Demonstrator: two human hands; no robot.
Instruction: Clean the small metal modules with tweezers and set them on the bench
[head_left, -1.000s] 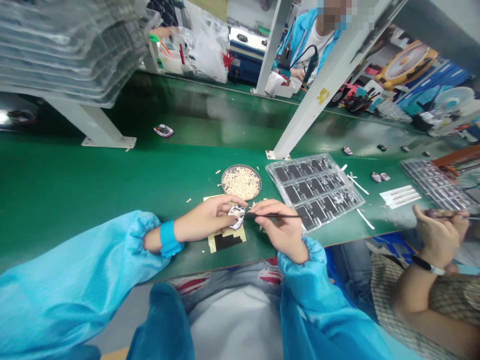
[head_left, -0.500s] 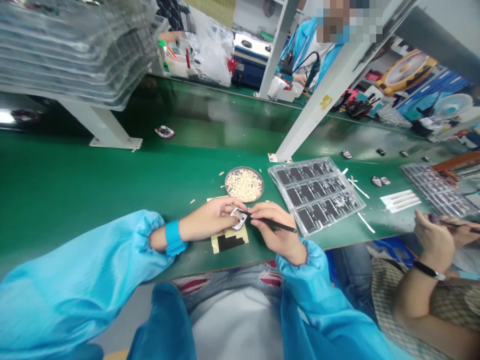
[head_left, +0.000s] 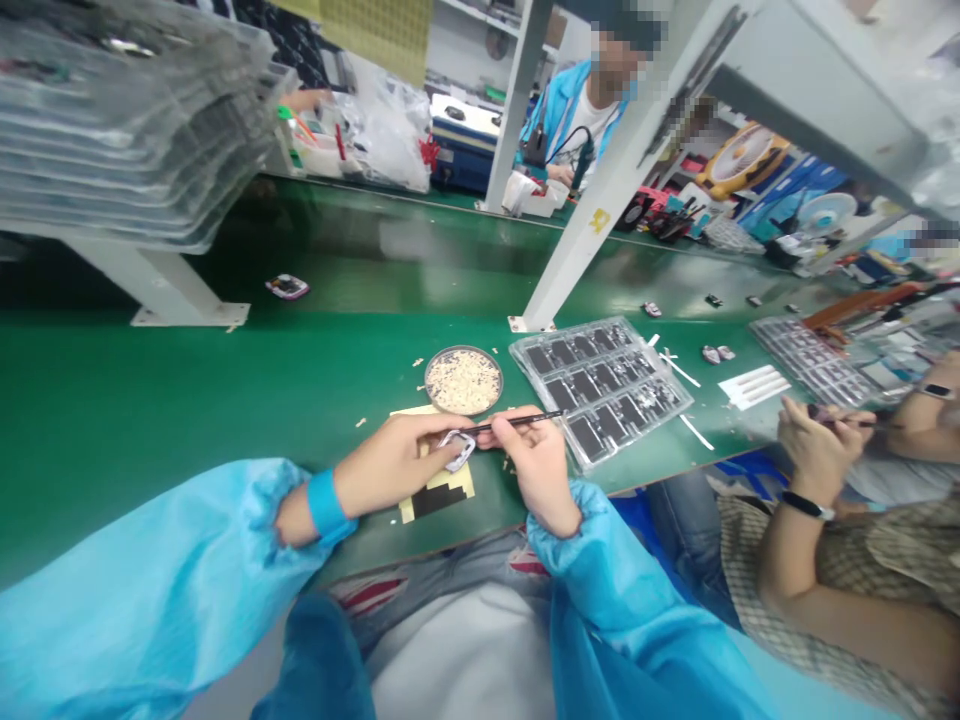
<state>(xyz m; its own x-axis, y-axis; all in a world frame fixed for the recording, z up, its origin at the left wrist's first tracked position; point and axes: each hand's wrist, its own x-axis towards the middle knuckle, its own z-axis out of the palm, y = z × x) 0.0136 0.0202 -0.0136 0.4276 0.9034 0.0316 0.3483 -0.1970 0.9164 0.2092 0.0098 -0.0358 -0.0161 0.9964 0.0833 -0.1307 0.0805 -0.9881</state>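
Pinching the pale-rimmed device (head_left: pixel 460 452) in my left hand (head_left: pixel 388 463), I gripped the dark tool (head_left: pixel 538 417) in my right hand (head_left: pixel 543 468), its long axis slanting down-left toward the device.

Factory assembly line: long green bench (head_left: pixel 187 400), stacked clear trays (head_left: pixel 127 130), parts tray (head_left: pixel 600 390), coworkers seated alongside.

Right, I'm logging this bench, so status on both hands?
Left hand gripping small device. Right hand holding thin dark tool, tip at device. Round dish just beyond.
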